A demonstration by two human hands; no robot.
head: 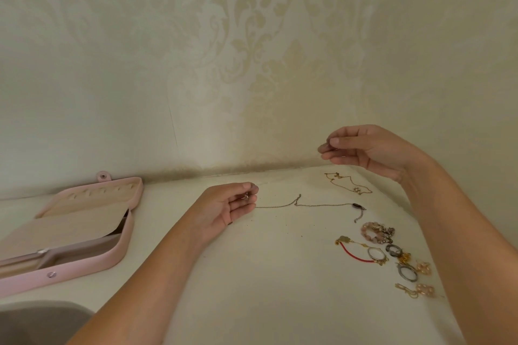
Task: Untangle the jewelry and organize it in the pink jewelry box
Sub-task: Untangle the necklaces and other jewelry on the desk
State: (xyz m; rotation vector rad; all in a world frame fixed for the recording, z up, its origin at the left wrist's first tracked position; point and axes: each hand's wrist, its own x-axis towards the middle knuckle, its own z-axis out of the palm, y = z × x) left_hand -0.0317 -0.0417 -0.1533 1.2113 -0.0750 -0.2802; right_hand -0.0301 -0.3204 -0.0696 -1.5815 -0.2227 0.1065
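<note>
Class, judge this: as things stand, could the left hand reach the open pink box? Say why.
Probably yes. The left hand pinches one end of the chain, but the pink box lies open to its left with only bare table between.

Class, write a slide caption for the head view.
Left hand pinches the thin chain, right hand raised, pink jewelry box open.

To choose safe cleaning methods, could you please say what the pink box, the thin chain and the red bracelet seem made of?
The pink jewelry box: probably faux leather, matte, beige fabric-like lining. The thin chain: silvery metal, fine links, dull gleam. The red bracelet: seemingly cord, with shiny gold-coloured charms.
</note>
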